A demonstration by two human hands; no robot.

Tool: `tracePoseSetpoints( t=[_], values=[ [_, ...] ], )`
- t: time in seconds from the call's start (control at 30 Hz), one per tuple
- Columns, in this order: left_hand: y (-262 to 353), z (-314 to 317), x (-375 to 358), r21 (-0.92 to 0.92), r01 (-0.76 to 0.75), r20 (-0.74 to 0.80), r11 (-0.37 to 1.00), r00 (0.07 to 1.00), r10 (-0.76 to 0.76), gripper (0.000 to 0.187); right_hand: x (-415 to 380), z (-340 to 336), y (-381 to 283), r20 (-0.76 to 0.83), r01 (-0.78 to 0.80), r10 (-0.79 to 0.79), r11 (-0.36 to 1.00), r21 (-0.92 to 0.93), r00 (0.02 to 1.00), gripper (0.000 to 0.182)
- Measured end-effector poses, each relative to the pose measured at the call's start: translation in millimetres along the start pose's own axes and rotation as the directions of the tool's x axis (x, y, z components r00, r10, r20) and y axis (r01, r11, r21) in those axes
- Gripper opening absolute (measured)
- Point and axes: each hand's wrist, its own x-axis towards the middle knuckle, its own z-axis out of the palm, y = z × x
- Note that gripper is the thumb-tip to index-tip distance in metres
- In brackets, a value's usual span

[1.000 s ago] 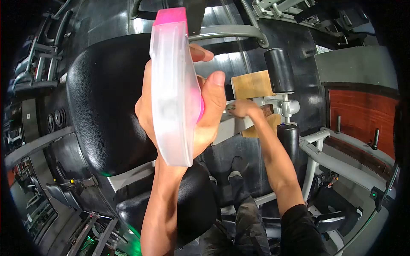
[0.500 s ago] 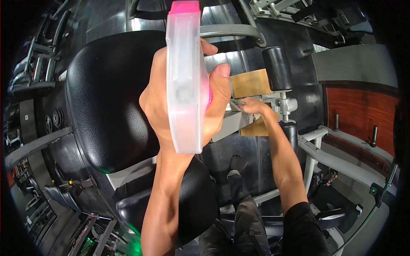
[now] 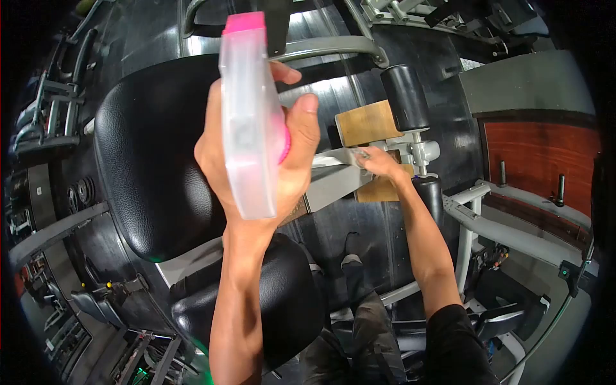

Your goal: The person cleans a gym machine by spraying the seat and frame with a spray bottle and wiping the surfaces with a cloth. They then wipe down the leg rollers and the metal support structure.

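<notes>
1. Your left hand (image 3: 256, 154) is wrapped tight around a spray bottle (image 3: 247, 115), fingers curled round its far side, thumb up on the right edge. The bottle is held up close to the camera, well above the seat.
2. The bottle is clear frosted plastic with a pink cap (image 3: 244, 22) at the top and a pink trigger part showing under your thumb. It stands roughly upright in the frame, tilted slightly left.
3. Your right hand (image 3: 378, 162) is stretched forward, closed down on the grey metal bar (image 3: 333, 173) of the gym machine. Something small and grey, maybe a cloth or a tool, seems pinched under the fingers; the view is too small to tell which.
4. Behind the bottle is the black padded backrest (image 3: 151, 154), big and glossy. Below it is the black seat pad (image 3: 289, 301), under your left forearm.
5. Just beyond your right hand: a black roller pad (image 3: 404, 96) up top, a second black roller pad (image 3: 431, 196) lower down, touching near your wrist.
6. Two tan wooden-looking plates (image 3: 366, 122) sit beside the bar, one above your right hand, one below.
7. A grey curved handle (image 3: 333, 46) runs across the top, behind the bottle.
8. Your dark trouser leg (image 3: 372, 327) shows at the bottom.
</notes>
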Motion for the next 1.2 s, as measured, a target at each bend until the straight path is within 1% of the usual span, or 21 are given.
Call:
tracePoseSetpoints(
  t=[0.03,0.07,0.13,0.2,0.27,0.3,0.4,0.5,0.53,0.57,0.67,0.7,0.73,0.77,0.83,0.9,0.97,1.03,1.1,1.13,1.2],
  values=[
    [0.4,-0.7,-0.3,0.017,0.009,0.009,1.000,1.000,-0.009,0.031,-0.3,-1.8,-1.1,-0.057,-0.124,0.130,0.987,0.105,0.990,0.046],
    [0.7,-2.4,1.3,0.090,-0.025,0.035,0.996,0.999,0.022,0.029,-0.9,2.1,-3.4,-0.086,-0.085,0.079,0.994,-0.064,0.993,0.042],
    [1.8,-4.6,2.0,0.096,-0.015,0.042,0.995,0.999,0.011,0.029,11.6,15.4,-19.4,-0.008,0.071,-0.071,0.995,-0.077,0.997,0.045],
    [1.4,-4.1,1.6,0.098,-0.007,0.054,0.995,0.999,0.001,0.029,-4.0,24.2,-86.5,0.133,0.094,-0.116,0.983,0.157,0.984,0.056],
    [0.4,-0.7,0.9,0.001,0.000,-0.004,1.000,1.000,0.000,0.030,-19.2,41.2,-125.3,0.043,0.215,-0.220,0.972,0.096,0.975,0.058],
    [0.8,0.5,1.2,-0.004,-0.001,0.003,1.000,1.000,0.001,0.030,-23.0,38.9,-138.6,0.113,0.231,-0.242,0.967,0.107,0.964,0.062],
    [2.6,0.1,1.9,0.011,0.009,-0.030,1.000,1.000,-0.008,0.031,-18.7,37.5,-121.4,0.082,0.252,-0.260,0.963,0.094,0.962,0.057],
    [1.6,1.0,-0.6,-0.011,0.028,0.014,1.000,1.000,-0.028,0.031,3.1,18.5,-67.7,0.124,0.117,-0.115,0.993,-0.009,0.986,0.040],
    [2.4,-3.3,0.0,0.176,-0.075,0.092,0.982,0.994,0.059,0.031,14.3,19.6,-40.1,0.053,0.049,-0.043,0.992,-0.118,0.998,0.041],
    [9.5,2.5,-5.0,0.044,0.071,0.056,0.997,0.996,-0.074,0.028,23.1,21.3,-21.7,-0.026,-0.027,0.022,0.975,-0.221,0.999,0.042],
    [12.5,9.0,-10.7,0.169,-0.130,0.107,0.977,0.988,0.113,0.020,29.0,21.6,-43.4,0.040,-0.149,0.152,0.986,-0.075,0.988,0.050],
    [13.6,9.4,-11.6,0.164,-0.135,0.113,0.977,0.987,0.117,0.020,13.4,16.5,-71.1,0.058,-0.072,0.085,0.976,-0.206,0.995,0.059],
    [14.1,11.9,-14.9,0.118,-0.080,0.093,0.990,0.993,0.069,0.019,5.7,33.0,-110.8,0.094,0.015,0.002,0.983,-0.182,0.996,0.069],
    [14.3,13.9,-18.5,0.072,-0.017,0.065,0.997,0.998,0.013,0.018,3.6,55.0,-110.9,-0.044,0.221,-0.225,0.972,-0.082,0.973,0.075],
    [13.3,17.0,-23.6,-0.017,0.062,0.068,0.998,0.996,-0.061,0.016,8.9,69.3,-96.1,-0.108,0.297,-0.300,0.954,-0.048,0.948,0.074],
    [6.7,19.6,-30.5,0.103,-0.062,0.177,0.993,0.983,0.043,0.017,21.9,68.2,-69.5,-0.046,0.346,-0.351,0.878,0.331,0.935,0.067],
    [-5.0,20.9,-38.9,0.079,-0.061,0.175,0.995,0.984,0.047,0.018,-2.0,45.3,-50.4,-0.054,0.268,-0.263,0.946,0.183,0.963,0.056],
    [-13.7,24.7,-50.1,0.102,0.123,0.182,0.987,0.973,-0.141,0.019,-14.8,39.7,-8.2,-0.386,0.061,-0.112,0.988,-0.142,0.916,0.051],
    [-21.7,30.9,-62.8,0.078,0.196,0.191,0.977,0.959,-0.208,0.018,-14.7,35.6,23.8,-0.485,-0.031,-0.010,0.997,-0.075,0.875,0.049],
    [-22.7,32.3,-67.3,0.089,0.244,0.237,0.966,0.936,-0.259,0.018,-22.1,26.1,7.1,-0.414,-0.185,0.197,0.980,0.070,0.889,0.051],
    [-18.5,32.9,-71.5,0.099,0.377,0.321,0.921,0.864,-0.388,0.016,-23.5,36.6,-23.6,-0.481,-0.212,0.212,0.976,0.055,0.851,0.046]
  ],
)
